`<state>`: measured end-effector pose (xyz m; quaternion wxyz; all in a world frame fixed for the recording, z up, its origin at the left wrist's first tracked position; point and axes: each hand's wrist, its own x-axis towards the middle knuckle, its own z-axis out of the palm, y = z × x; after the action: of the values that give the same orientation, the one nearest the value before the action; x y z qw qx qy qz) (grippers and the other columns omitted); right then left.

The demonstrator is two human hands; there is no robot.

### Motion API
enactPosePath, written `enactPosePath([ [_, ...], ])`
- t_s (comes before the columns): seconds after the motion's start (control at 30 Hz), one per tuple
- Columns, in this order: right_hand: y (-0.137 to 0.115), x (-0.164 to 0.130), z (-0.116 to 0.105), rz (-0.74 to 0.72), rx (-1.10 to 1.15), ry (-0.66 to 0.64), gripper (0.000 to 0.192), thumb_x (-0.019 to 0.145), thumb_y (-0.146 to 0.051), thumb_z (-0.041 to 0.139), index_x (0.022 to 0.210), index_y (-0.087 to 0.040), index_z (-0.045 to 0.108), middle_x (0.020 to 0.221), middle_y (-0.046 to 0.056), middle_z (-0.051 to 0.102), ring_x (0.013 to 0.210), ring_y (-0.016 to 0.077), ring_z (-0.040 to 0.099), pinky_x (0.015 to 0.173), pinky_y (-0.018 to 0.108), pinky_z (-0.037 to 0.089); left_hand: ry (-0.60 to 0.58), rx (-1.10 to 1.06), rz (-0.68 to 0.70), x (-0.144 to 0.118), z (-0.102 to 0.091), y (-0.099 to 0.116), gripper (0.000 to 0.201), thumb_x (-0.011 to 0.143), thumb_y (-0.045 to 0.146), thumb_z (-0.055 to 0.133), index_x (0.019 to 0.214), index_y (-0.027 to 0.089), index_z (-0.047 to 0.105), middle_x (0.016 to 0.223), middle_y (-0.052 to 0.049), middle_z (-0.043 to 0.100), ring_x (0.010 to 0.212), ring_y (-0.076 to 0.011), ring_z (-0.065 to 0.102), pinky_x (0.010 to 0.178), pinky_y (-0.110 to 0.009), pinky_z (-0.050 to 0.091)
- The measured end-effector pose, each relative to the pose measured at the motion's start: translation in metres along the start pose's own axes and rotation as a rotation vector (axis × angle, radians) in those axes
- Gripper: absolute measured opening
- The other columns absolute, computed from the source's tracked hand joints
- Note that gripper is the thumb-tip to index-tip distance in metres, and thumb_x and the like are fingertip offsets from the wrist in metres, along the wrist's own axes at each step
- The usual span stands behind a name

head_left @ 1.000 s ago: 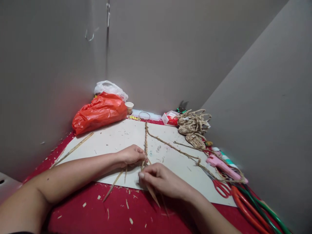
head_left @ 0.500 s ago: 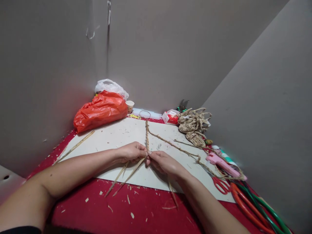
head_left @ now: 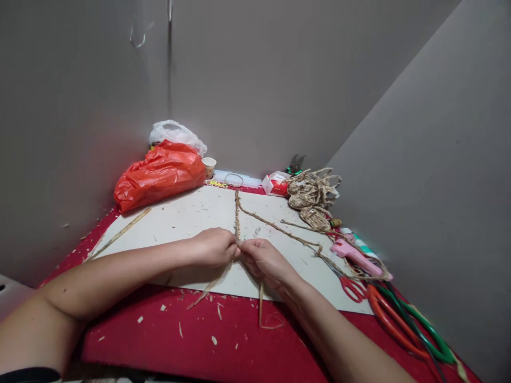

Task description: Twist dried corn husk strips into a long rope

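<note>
A thin braided straw cord (head_left: 237,213) runs away from me across a white board (head_left: 191,218). My left hand (head_left: 213,246) and my right hand (head_left: 261,258) meet at its near end, both pinching loose straw strands (head_left: 211,284) that trail toward me over the red table cover (head_left: 223,346). One strand (head_left: 261,303) hangs down below my right hand. The fingertips of both hands touch at the braid's end.
An orange plastic bag (head_left: 159,173) and a white bag lie at the back left, beside a paper cup (head_left: 208,166). Coiled straw braids (head_left: 313,197), a pink glue gun (head_left: 355,256), red scissors (head_left: 351,287) and orange and green hoops (head_left: 403,324) line the right side. A loose straw strip (head_left: 120,234) lies left.
My right hand moved up from the board's near edge to meet the left hand at the braid's end. The loose strands swung in closer under the hands.
</note>
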<state>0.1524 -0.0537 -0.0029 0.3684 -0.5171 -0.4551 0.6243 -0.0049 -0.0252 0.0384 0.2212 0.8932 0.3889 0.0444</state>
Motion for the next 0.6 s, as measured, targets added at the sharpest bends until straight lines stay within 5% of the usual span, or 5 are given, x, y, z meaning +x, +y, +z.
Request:
enactPosePath([
  [0.13,-0.001,-0.002,0.003,0.04,0.089,-0.043,0.043,0.07,-0.038,0.059,0.043,-0.02,0.031,0.033,-0.009,0.025,0.029,0.0017,0.017,0.032,0.019,0.007,-0.013,0.231,0.005,-0.008,0.012,0.015,0.027,0.078,0.021,0.041,0.088,0.01,0.064,0.079,-0.013,0.067,0.067,-0.0199,0.061,0.059,-0.027,0.042],
  [0.3,-0.003,-0.004,0.002,0.112,0.188,-0.093,0.022,0.068,-0.032,0.062,0.059,-0.015,0.051,0.037,-0.012,0.023,0.032,0.0014,0.012,0.032,0.017,0.007,-0.068,0.311,0.119,-0.02,0.028,0.027,0.023,0.072,0.014,0.046,0.087,0.009,0.063,0.074,-0.012,0.066,0.06,-0.0201,0.06,0.054,-0.028,0.041],
  [0.47,-0.005,-0.003,-0.006,0.143,0.259,-0.159,0.016,0.068,-0.026,0.063,0.066,-0.012,0.055,0.039,-0.013,0.022,0.036,0.0011,0.01,0.034,0.015,0.006,-0.208,0.014,0.257,-0.027,0.001,0.03,0.028,0.081,0.029,0.045,0.064,0.014,0.06,0.055,-0.003,0.057,0.047,-0.0102,0.044,0.048,-0.023,0.033],
  [0.53,-0.006,-0.002,-0.008,0.148,0.283,-0.169,0.015,0.068,-0.025,0.063,0.066,-0.013,0.054,0.04,-0.013,0.023,0.036,0.001,0.009,0.034,0.015,0.006,-0.078,-0.209,0.169,-0.016,-0.01,0.017,0.029,0.081,0.03,0.043,0.061,0.014,0.057,0.051,0.0,0.051,0.047,-0.008,0.041,0.049,-0.02,0.032],
  [0.6,-0.008,-0.002,-0.009,0.152,0.3,-0.179,0.015,0.068,-0.025,0.063,0.066,-0.013,0.054,0.041,-0.013,0.022,0.036,0.001,0.009,0.033,0.014,0.006,0.209,-0.404,0.02,0.0,-0.01,0.001,0.024,0.08,0.029,0.043,0.068,0.013,0.056,0.058,0.0,0.054,0.055,-0.009,0.047,0.054,-0.02,0.035],
])
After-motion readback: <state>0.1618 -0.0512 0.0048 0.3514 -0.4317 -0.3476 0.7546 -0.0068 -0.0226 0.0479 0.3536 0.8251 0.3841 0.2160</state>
